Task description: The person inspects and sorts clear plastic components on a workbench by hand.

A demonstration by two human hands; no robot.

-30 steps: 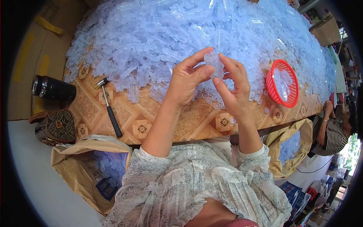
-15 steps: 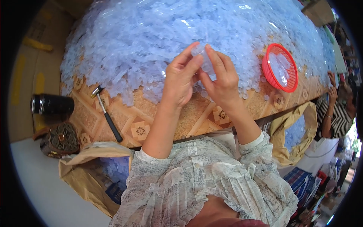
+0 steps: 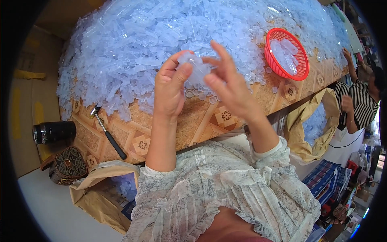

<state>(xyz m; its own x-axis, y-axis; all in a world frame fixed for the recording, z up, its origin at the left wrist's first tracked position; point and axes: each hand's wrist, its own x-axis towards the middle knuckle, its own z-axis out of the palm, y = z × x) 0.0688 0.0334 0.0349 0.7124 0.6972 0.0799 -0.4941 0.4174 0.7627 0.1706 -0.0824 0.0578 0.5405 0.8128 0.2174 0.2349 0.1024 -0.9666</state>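
My left hand point(image 3: 171, 86) and my right hand point(image 3: 225, 86) are raised together above the patterned table point(image 3: 201, 121), both pinching a small clear bluish plastic piece point(image 3: 196, 66) between thumbs and fingertips. Behind them a large heap of similar translucent blue plastic parts point(image 3: 161, 36) covers most of the tabletop. A few small round clear pieces point(image 3: 201, 94) lie on the table just below my hands.
A red mesh basket point(image 3: 287, 54) with some plastic parts stands at the right. A small hammer point(image 3: 107, 131) lies at the table's left edge. A black cylinder point(image 3: 54, 132) and patterned bag point(image 3: 66, 163) sit lower left. Brown sacks point(image 3: 316, 129) hang by the table. Another person point(image 3: 363, 101) stands at right.
My hands have stayed together on the plastic piece, turning it; my right fingers have spread wider. The view has shifted so the basket appears further left.
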